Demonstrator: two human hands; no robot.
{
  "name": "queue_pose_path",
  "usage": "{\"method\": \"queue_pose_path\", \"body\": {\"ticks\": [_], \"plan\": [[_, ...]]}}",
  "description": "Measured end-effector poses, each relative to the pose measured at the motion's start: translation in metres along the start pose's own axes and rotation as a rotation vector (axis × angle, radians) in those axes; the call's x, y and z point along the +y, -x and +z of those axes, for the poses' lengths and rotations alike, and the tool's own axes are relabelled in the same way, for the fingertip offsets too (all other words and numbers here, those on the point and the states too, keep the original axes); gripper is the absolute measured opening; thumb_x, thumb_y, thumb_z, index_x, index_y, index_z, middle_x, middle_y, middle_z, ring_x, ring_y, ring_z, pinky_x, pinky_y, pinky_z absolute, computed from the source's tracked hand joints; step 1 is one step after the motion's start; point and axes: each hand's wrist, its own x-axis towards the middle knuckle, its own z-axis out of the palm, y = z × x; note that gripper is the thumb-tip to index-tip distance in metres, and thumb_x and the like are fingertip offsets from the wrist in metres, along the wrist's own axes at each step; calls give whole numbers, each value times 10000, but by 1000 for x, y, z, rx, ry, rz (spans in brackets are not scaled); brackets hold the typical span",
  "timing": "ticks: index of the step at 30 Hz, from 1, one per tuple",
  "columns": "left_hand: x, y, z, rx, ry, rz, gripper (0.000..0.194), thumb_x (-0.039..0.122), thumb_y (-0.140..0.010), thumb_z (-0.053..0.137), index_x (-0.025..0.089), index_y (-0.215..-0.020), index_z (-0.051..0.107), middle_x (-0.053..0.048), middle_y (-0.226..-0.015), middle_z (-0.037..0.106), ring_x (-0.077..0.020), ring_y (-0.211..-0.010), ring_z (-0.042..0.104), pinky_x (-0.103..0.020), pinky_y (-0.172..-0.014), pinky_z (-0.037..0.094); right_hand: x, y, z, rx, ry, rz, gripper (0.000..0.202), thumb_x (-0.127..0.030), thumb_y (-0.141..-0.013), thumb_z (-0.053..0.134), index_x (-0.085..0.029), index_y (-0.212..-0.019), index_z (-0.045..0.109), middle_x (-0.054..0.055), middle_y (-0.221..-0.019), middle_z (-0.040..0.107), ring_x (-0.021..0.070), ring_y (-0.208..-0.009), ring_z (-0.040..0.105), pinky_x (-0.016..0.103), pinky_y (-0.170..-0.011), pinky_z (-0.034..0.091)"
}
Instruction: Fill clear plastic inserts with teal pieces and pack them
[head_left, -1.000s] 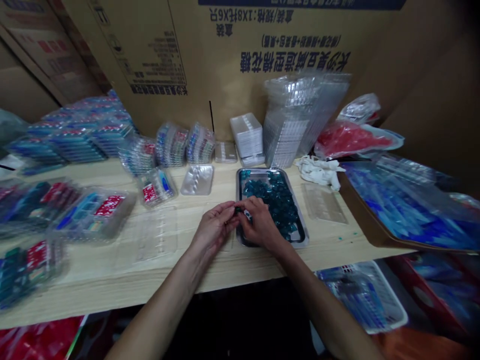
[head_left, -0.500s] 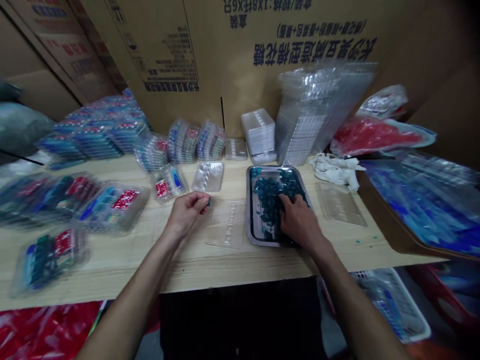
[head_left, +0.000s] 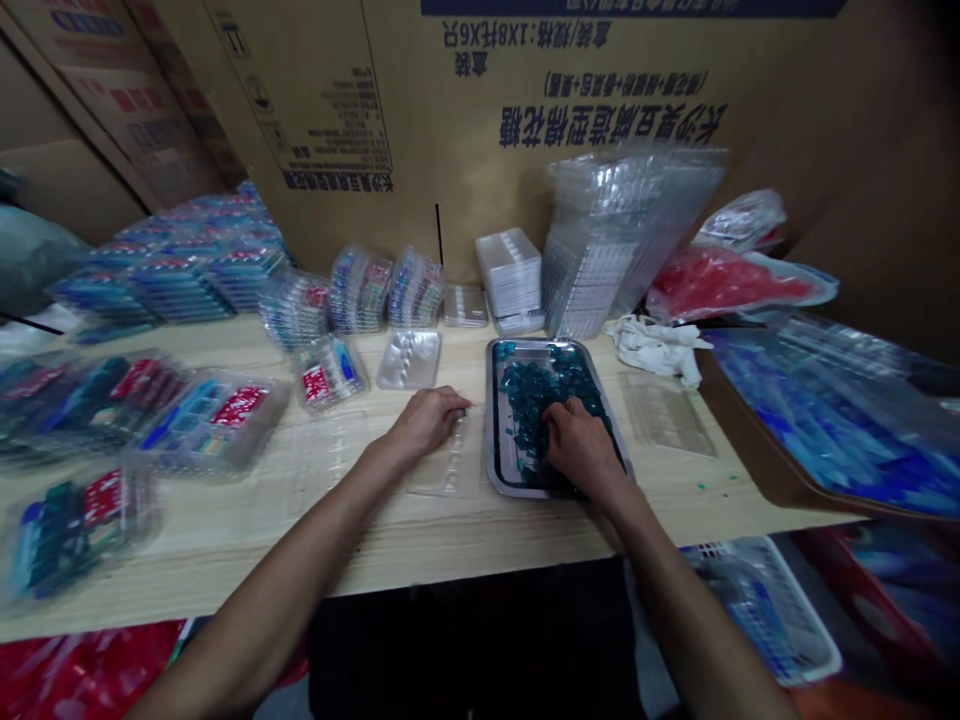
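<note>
My left hand [head_left: 431, 420] is pinched at the upper end of a clear plastic blister tray [head_left: 442, 478] lying on the table. A small dark teal piece [head_left: 465, 409] shows at its fingertips, mostly hidden. To the right is a metal tray [head_left: 504, 474] with a heap of glossy teal pieces [head_left: 529, 395]. My right hand [head_left: 583, 445] reaches over its right side, fingers curled down among the pieces; what lies between the fingertips is hidden. Another clear blister tray [head_left: 326, 455] lies left of my left forearm.
Filled clear packs [head_left: 214, 415] crowd the left side, with more stacks [head_left: 176, 280] behind. Clear trays [head_left: 592, 240] stand stacked against a large cardboard box [head_left: 442, 130]. White gloves [head_left: 656, 345] and an open carton of blue packets [head_left: 832, 420] are on the right.
My left hand has moved right, from left of the clear blister tray to its upper end. My right hand stays over the metal tray, among the teal pieces. The view has shifted slightly.
</note>
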Motion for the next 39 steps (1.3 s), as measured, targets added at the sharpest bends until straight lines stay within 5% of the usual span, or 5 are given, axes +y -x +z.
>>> {"method": "queue_pose_path", "body": {"ticks": [16,23,29,34,39], "plan": [[11,3,-1,97,443,-424,244,312,-818,587,172,-1014,627,21,-679,588,-130,-578,592,-241,-567,455,47,14,-11,387,-444,-97,213,-159,-892,439,-183,-979,632,73,-926,625,197,-822,603,312,-758,442],[7,0,-5,86,770,-602,425,427,-664,781,138,-960,679,1,-704,635,-119,-611,609,-233,-588,491,66,33,-15,266,-448,8,224,-163,-866,428,-173,-953,634,79,-913,621,193,-768,583,309,-732,450],[30,-1,-25,399,1036,-694,401,360,-638,854,122,-923,703,-41,-787,715,-99,-605,627,-190,-558,516,7,29,-13,303,-635,-50,269,-127,-878,395,-185,-1007,624,98,-977,642,200,-924,613,313,-847,470],[66,4,-33,337,1355,-843,178,185,-734,790,112,-857,684,-83,-838,734,-99,-624,665,-177,-590,568,-66,-7,-7,95,-930,-148,295,-186,-871,484,-163,-1149,578,32,-860,662,155,-738,610,270,-725,477],[86,12,-27,401,1418,-846,309,92,-717,771,147,-1009,690,-19,-800,717,-66,-616,664,-137,-628,566,-88,-26,3,10,-1013,-64,154,-179,-843,524,-173,-975,605,3,-814,660,137,-720,600,249,-676,444]]}}
